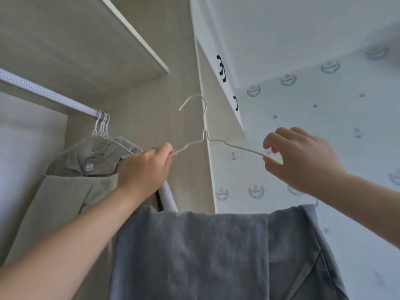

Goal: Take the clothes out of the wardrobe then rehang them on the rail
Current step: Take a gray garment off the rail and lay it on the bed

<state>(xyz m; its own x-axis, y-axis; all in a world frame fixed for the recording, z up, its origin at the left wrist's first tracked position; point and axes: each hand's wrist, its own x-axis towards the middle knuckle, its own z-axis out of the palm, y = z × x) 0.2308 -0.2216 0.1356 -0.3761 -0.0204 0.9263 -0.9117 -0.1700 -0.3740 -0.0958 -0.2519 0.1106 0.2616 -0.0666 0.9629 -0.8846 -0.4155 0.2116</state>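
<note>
my left hand grips one end of the bare wire hanger and my right hand pinches the other, its hook free in open air past the end of the rail, where clothes hang, a grey cloth draped below.

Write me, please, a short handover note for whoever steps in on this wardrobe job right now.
Left hand: grips the left shoulder of the white wire hanger, which is bare.
Right hand: pinches the hanger's right end.
Wardrobe rail: hangers bunched at its end carry a grey top and a beige garment.
Blue-grey cloth: draped in the foreground, on no hanger.
Left, probably: fit this cloth onto the hanger and hook it on the rail.
</note>
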